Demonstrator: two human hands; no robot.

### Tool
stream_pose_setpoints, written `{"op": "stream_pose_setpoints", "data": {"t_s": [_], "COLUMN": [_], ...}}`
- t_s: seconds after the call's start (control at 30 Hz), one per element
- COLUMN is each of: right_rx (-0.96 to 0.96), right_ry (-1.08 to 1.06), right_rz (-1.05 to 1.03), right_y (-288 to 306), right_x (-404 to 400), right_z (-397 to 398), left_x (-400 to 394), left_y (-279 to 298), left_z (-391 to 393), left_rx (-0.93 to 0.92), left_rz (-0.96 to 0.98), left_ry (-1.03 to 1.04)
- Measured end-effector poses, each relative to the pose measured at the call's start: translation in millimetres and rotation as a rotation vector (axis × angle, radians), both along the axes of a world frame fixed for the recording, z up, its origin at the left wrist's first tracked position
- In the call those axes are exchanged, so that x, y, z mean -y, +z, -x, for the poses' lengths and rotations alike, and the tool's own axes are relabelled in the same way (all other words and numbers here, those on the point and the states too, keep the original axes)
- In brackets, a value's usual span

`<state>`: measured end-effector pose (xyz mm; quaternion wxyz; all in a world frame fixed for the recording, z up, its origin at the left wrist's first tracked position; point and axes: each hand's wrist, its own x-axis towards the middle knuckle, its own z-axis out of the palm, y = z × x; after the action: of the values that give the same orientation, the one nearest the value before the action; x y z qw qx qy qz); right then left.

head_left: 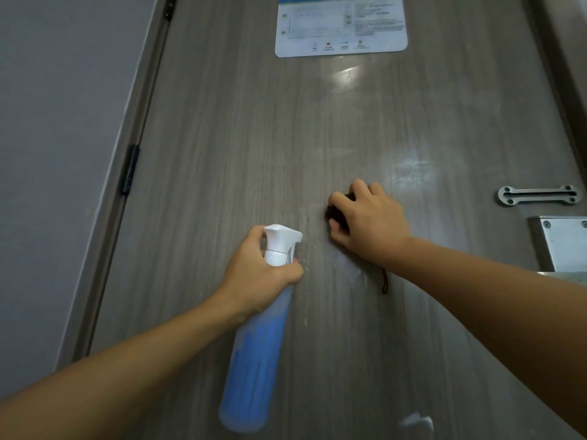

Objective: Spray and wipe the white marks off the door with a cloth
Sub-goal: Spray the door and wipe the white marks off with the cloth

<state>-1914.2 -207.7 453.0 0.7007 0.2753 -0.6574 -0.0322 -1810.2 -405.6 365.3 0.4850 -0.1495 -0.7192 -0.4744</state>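
Observation:
A grey wood-grain door (254,138) fills the view. My left hand (257,274) grips a spray bottle (257,360) with a white trigger head and blue liquid, its nozzle towards the door. My right hand (368,220) is curled round a dark brown cloth (336,211) and presses it against the door at mid height. A thread of the cloth hangs below my wrist. Wet white streaks (346,271) lie between my hands, and a white mark (417,420) sits low on the door. A faint whitish smear (413,166) shows above my right hand.
A laminated notice (341,27) is stuck high on the door. A metal slotted plate (540,195) and a metal lock plate (562,242) are at the right edge. A black hinge (130,169) joins the door to the frame by the grey wall (57,154).

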Motion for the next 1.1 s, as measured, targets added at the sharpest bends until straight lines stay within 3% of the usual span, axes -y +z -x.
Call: {"op": "stream_pose_setpoints", "data": {"t_s": [0.5,0.83,1.1], "right_rx": [0.044,0.041,0.032], "right_ry": [-0.048,-0.048,-0.052], "right_rz": [0.006,0.018,0.018], "right_y": [-2,-4,-4], "right_x": [3,3,3], "right_z": [-8,-9,-8], "left_x": [83,87,101], "left_y": [-29,-25,8], "left_z": [-47,-43,-38], "left_rx": [0.037,0.078,0.023], "left_rz": [-0.033,-0.001,-0.130], "left_ry": [0.149,0.084,-0.052]}}
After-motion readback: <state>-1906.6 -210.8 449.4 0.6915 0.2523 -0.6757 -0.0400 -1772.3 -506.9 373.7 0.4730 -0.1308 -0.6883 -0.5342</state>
